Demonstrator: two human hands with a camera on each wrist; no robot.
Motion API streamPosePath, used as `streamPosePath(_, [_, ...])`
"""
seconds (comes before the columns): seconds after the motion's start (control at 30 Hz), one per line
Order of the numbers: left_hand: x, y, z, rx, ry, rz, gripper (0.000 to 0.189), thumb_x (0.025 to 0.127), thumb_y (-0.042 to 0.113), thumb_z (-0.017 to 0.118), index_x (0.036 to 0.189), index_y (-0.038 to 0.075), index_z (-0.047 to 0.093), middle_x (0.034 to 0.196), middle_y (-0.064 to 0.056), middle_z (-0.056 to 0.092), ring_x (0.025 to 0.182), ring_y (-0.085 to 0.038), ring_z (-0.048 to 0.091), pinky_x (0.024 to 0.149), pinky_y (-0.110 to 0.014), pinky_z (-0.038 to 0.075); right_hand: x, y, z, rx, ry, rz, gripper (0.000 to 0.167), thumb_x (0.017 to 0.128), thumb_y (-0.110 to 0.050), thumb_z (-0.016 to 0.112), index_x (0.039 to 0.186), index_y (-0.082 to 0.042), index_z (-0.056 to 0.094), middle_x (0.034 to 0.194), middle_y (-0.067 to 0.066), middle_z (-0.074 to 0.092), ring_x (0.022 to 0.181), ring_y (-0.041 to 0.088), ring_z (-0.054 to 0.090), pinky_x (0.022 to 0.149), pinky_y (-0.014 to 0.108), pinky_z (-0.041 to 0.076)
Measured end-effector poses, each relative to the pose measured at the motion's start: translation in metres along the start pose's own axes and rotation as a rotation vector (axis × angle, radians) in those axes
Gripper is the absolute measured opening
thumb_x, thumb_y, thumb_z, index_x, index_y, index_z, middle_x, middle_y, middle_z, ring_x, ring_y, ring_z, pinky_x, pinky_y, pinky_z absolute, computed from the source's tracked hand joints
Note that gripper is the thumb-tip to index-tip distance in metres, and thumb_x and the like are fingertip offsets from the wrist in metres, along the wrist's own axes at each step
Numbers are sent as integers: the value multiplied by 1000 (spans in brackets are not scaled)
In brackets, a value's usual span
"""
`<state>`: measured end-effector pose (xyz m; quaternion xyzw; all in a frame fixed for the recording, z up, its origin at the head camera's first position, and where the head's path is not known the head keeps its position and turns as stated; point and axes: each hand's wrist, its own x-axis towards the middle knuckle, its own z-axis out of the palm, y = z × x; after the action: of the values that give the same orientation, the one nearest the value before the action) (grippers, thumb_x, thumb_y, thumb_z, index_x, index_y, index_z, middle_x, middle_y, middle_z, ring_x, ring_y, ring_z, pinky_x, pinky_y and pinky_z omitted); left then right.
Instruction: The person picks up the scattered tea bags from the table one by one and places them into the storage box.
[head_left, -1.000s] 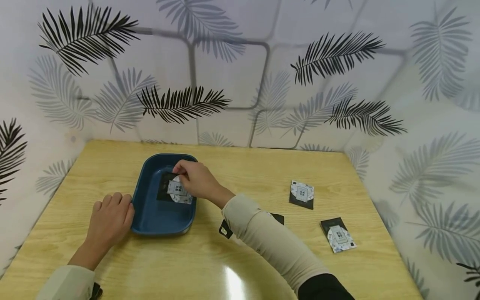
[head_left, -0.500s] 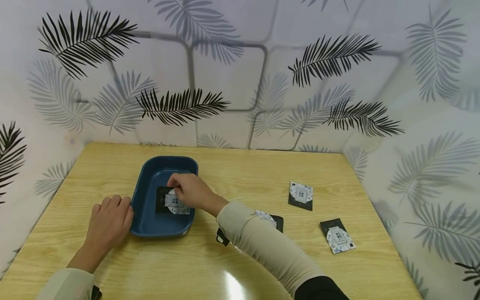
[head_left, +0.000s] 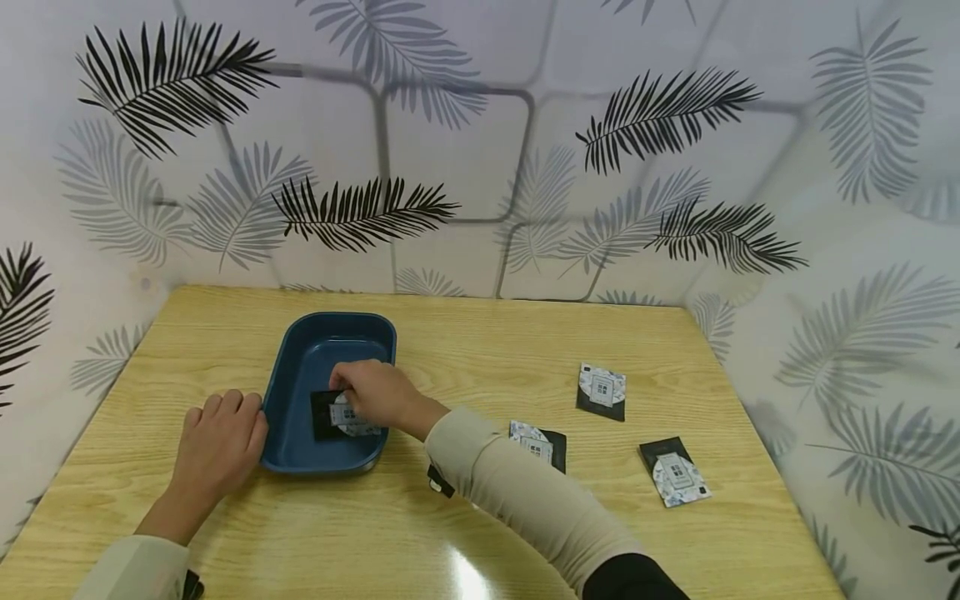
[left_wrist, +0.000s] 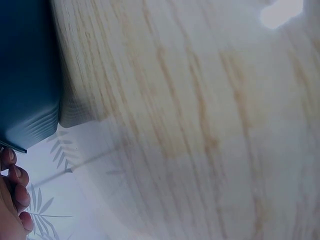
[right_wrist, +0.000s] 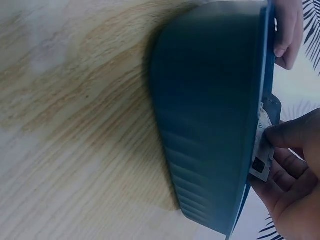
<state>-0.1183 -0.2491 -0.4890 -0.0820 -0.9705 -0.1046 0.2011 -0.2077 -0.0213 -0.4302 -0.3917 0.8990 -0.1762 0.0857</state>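
My left hand (head_left: 221, 444) grips the left rim of a deep blue plastic tray (head_left: 294, 446); its curled fingertips (left_wrist: 22, 195) show at the rim in the left wrist view. Over the tray, my right hand (head_left: 378, 393) pinches a flat black-and-white packet (head_left: 326, 414) with a pale label. In the right wrist view, thumb and fingers hold this packet (right_wrist: 262, 150) tilted at the level of the tray's rim. Part of the packet is hidden behind the fingers in the head view.
More such packets lie on the wooden table (head_left: 525, 533): one packet (head_left: 602, 390) farther back, another packet (head_left: 675, 472) at the right. A third packet (head_left: 542, 446) is partly covered by the right sleeve (head_left: 517, 492). Behind the table hangs a leaf-patterned backdrop (head_left: 480, 150).
My right hand has moved toward me within the tray, bringing the pinched packet nearer its front end. The packet beside the right sleeve shows more now. The left hand stays on the rim.
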Motion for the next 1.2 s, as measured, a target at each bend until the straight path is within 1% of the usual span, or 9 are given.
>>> streamPosePath(0.27, [1,0,0,10,11,4,17,97,13,51,81,8,47,78,-9,45,67,-25,36,63,-37,22,0,0,6,-40,5,-2,23,101,-7,51,116,-15,67,114,-1,73,105,11,69,89,21,53])
streamPosePath(0.43, [1,0,-1,12,0,4,17,97,13,51,82,7,48,78,-9,45,67,-25,37,63,-37,22,0,1,8,-45,1,8,24,100,-6,52,117,-15,67,115,-1,72,105,11,69,89,20,53])
streamPosePath(0.73, [-1,2,-1,18,1,8,17,97,14,51,82,7,47,78,-9,45,67,-24,36,63,-36,21,0,2,9,-27,-42,0,29,101,-7,51,126,-14,65,123,0,71,113,11,67,94,20,52])
streamPosePath(0.9, [-1,2,0,23,20,19,17,96,13,52,81,7,47,77,-9,45,65,-23,34,62,-36,21,-2,6,5,-17,-30,-1,30,101,-7,51,127,-14,65,122,-1,71,113,10,67,94,19,51])
streamPosePath(1.03, [-1,1,0,31,35,31,17,95,12,53,81,7,47,77,-9,45,65,-24,33,62,-36,21,-5,9,-1,-11,-6,7,28,100,-11,55,126,-15,66,118,-2,72,108,9,67,90,18,51])
streamPosePath(1.2, [-1,0,0,34,32,31,17,95,13,53,81,7,46,77,-9,44,65,-24,33,62,-36,21,-12,13,-12,4,19,9,26,99,-17,59,124,-13,66,117,-1,72,106,10,68,88,19,52])
